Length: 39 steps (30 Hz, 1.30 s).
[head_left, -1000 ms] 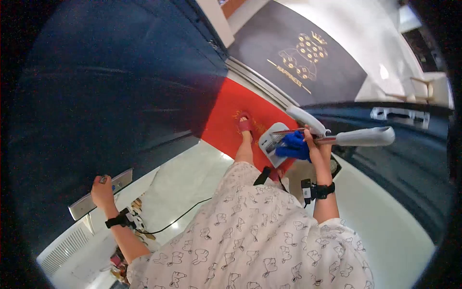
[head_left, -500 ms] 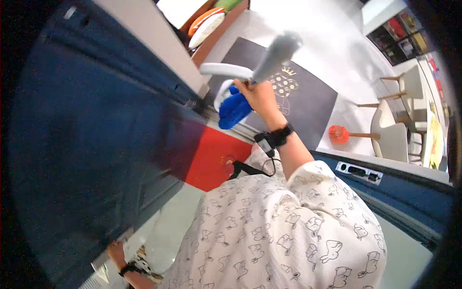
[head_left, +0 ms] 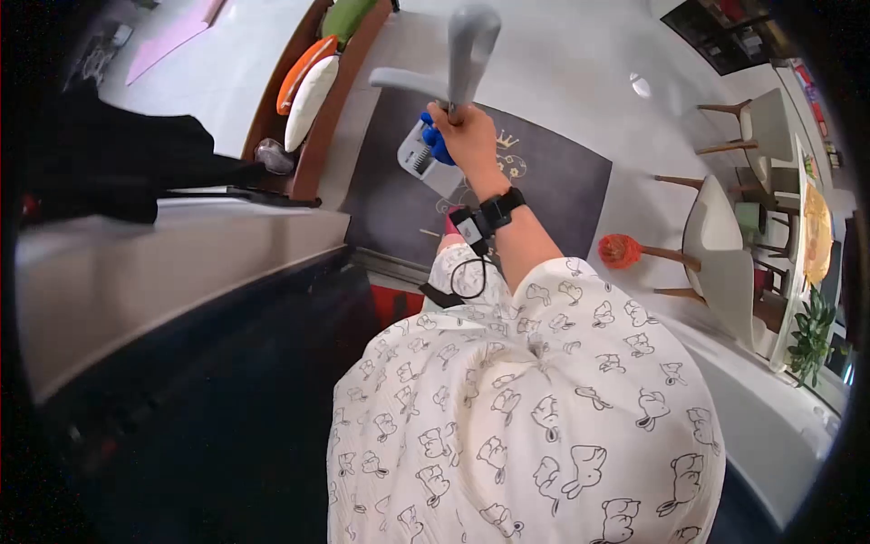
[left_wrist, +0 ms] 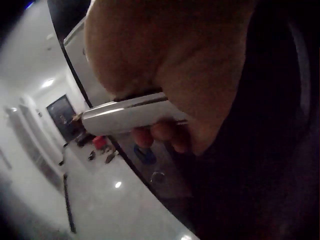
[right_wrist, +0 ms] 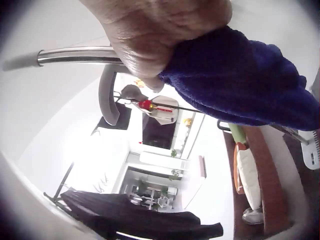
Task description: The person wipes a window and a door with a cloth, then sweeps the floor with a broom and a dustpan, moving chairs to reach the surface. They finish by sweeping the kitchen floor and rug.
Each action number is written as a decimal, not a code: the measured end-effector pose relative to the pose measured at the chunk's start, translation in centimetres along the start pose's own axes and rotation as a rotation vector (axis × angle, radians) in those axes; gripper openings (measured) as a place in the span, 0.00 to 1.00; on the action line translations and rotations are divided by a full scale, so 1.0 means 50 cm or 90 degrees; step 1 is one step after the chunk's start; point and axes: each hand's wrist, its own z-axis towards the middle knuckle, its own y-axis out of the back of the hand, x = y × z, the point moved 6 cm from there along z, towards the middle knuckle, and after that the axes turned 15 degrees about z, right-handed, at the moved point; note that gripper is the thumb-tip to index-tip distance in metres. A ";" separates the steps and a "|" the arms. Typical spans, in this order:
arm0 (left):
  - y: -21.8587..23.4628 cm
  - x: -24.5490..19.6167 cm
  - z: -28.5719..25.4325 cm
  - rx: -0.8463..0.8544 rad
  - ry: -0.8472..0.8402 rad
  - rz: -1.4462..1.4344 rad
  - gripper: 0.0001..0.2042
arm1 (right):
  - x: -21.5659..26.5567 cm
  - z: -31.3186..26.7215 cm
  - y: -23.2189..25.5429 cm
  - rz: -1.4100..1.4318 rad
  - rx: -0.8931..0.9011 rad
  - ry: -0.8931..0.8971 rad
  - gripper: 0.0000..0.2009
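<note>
In the head view my right hand grips the metal poles of two tools with grey handles, along with a blue cloth. A white dustpan hangs below that hand, over the dark doormat. The right wrist view shows the blue cloth bunched against the palm of my right hand, beside a metal pole. My left hand is curled round a silver door handle in the left wrist view; it is outside the head view.
A dark doormat lies past the door sill. A wooden bench with cushions stands at the left, near black hanging clothing. White chairs and a table are at the right, by an orange ball-like cover on a chair leg.
The view has moved forward through the doorway. My right hand has carried the tools and cloth from over the red mat to over the dark doormat. My left hand has left the head view.
</note>
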 end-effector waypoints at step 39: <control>0.123 -0.214 -0.405 0.382 0.363 -0.448 0.18 | 0.045 -0.284 -0.202 0.298 0.600 -0.219 0.14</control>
